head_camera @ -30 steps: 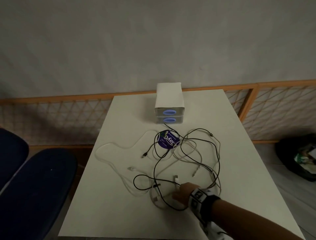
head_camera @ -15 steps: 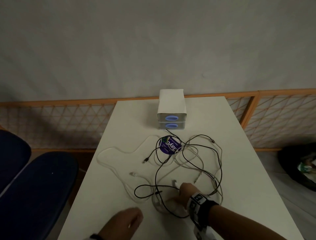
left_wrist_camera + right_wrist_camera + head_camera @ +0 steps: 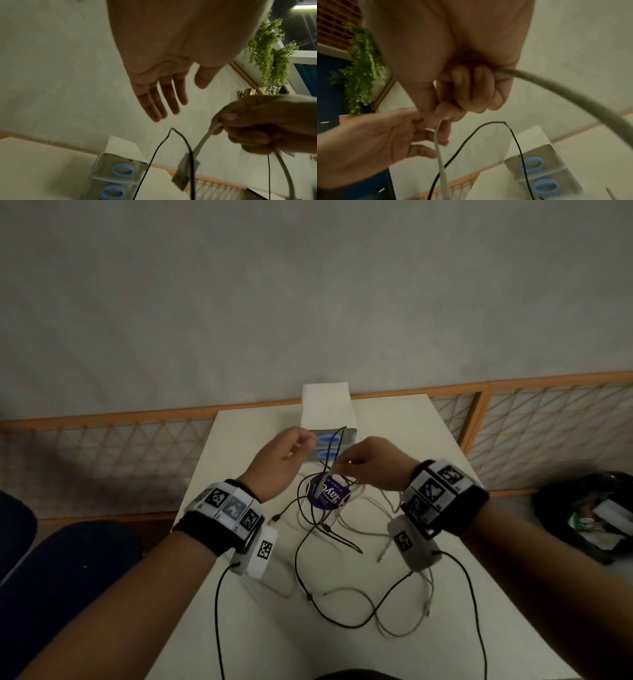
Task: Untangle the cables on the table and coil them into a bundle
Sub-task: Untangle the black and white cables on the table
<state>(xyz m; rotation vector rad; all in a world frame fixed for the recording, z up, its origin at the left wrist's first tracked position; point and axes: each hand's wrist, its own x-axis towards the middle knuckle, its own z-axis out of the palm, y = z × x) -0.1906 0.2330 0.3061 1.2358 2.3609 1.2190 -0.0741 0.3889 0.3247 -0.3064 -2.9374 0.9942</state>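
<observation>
A tangle of black and white cables lies on the white table around a round purple label. My right hand is raised over the tangle and grips a white cable in its curled fingers. The same white cable hangs down from that fist. A black cable loop stands lifted next to it, also seen as the black loop. My left hand hovers just left of the right, fingers straight, holding nothing.
A small two-drawer box with blue ring handles stands at the table's far edge. A wooden lattice fence runs behind it. Blue chairs are on the left and a black bin on the right floor.
My right hand has risen from the near part of the table, taking the white cable up with it. My left hand has come into view and lifted up beside it.
</observation>
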